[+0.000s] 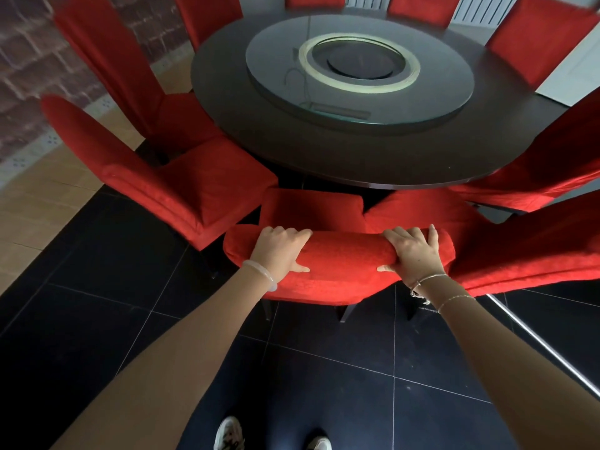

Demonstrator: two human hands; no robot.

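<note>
- My left hand [279, 251] and right hand [414, 251] each curl over the top of the red-covered chair [344, 259], fingers on the far side, thumbs on the near side
- The chair stands on the black tiled floor [324, 368] between 2 neighbouring red chairs [201, 190], its seat [311, 207] at the round table [357, 157] edge
- Done, as I judge: a firm 2-handed grip
- Left: sliding it into line with the others

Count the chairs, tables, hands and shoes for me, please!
Red chairs: 9
Round table: 1
Hands: 2
Shoes: 2
Total: 14
</note>
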